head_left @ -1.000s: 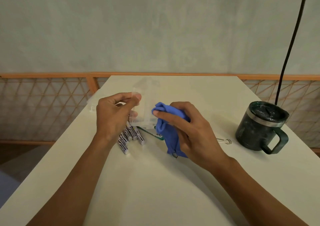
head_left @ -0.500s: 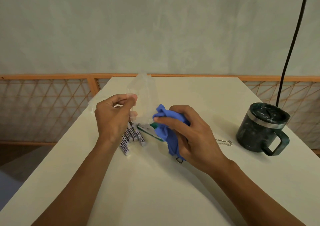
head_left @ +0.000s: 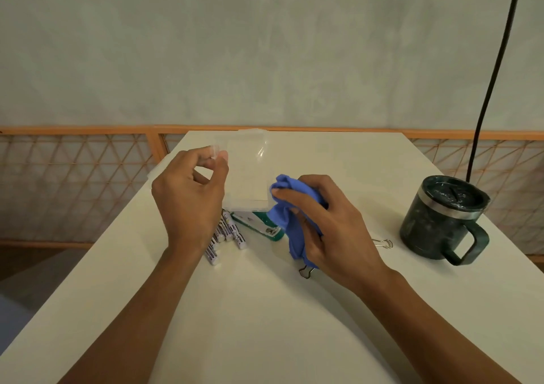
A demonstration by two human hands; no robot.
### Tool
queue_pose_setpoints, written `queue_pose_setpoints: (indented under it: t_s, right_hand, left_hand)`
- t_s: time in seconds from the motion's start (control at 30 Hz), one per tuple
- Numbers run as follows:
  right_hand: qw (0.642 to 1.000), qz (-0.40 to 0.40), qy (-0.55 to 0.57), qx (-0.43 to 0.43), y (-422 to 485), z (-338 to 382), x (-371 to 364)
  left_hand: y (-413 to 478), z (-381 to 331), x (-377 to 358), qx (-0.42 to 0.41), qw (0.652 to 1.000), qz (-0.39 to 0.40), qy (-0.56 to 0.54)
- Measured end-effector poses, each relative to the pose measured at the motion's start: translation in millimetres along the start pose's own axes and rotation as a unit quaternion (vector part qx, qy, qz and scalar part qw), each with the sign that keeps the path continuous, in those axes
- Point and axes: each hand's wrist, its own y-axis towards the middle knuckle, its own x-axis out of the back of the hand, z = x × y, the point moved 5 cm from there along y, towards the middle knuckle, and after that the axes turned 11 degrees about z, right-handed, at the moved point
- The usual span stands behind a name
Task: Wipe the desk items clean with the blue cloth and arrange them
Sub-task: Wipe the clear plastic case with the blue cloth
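My left hand (head_left: 191,198) pinches a clear plastic case (head_left: 248,171) by its left edge and holds it upright above the white table (head_left: 265,324). My right hand (head_left: 326,224) grips the bunched blue cloth (head_left: 290,207) and presses it against the case's lower right corner. Under the case lie several white batteries (head_left: 225,235) and a green and white card (head_left: 259,224), partly hidden by the cloth and my left hand.
A dark green lidded mug (head_left: 441,218) stands at the right, its handle toward me. Two binder clips lie near my right hand, one clip (head_left: 382,243) to its right and another clip (head_left: 306,271) under the cloth. A black cable (head_left: 494,74) hangs above the mug. An orange lattice railing (head_left: 73,177) runs behind the table.
The clear case has been turned more upright and raised a little in my left hand. My right hand with the cloth has stayed at the case's lower right edge.
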Motion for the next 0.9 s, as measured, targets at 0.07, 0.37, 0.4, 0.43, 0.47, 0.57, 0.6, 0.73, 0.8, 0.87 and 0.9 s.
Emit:
queue_pose_setpoints:
  t_s: [0.07,0.37,0.4,0.43,0.47,0.57,0.6,0.73,0.8,0.87,0.9]
  right_hand:
    - [1.0,-0.01,-0.001,0.008,-0.1,2.1,1.8]
    - [1.0,0.017,-0.01,0.009,-0.6,2.6,-11.0]
    - [1.0,0.011,-0.003,0.006,0.2,1.5,-10.2]
    - [1.0,0.0,0.005,0.0,1.1,0.0,-8.4]
    - [1.0,-0.012,0.009,-0.008,1.5,-1.8,-6.1]
    - [0.998,-0.041,0.003,-0.038,0.2,-7.4,1.6]
    - [0.998,-0.043,-0.006,-0.047,-0.8,-9.2,2.9]
    - [0.996,-0.021,-0.056,-0.072,-2.1,-13.6,-1.6]
    - [0.995,-0.013,-0.072,-0.072,-1.6,-13.3,-3.8]
    - [0.995,-0.001,-0.078,-0.068,-1.7,-10.9,-5.5]
    - [0.995,0.01,-0.079,-0.065,-1.6,-8.9,-7.7]
  left_hand:
    - [-0.4,-4.6,1.3,-0.027,0.999,-0.005,0.025]
    - [-3.6,-13.8,3.5,-0.069,0.995,-0.03,0.072]
    - [-4.1,-15.0,3.6,-0.079,0.993,-0.032,0.08]
    - [-5.2,-17.4,2.6,-0.092,0.991,-0.033,0.088]
    - [-6.8,-19.8,0.7,-0.109,0.989,-0.032,0.094]
    - [-12.8,-26.2,-6.6,-0.152,0.981,-0.03,0.116]
    - [-14.2,-27.7,-7.9,-0.161,0.979,-0.033,0.119]
    - [-16.0,-31.3,-6.2,-0.185,0.975,-0.043,0.114]
    - [-15.9,-31.3,-5.8,-0.207,0.969,-0.05,0.124]
    - [-17.7,-35.2,-5.3,-0.226,0.962,-0.061,0.14]
    - [-17.7,-37.1,-4.9,-0.232,0.96,-0.062,0.143]
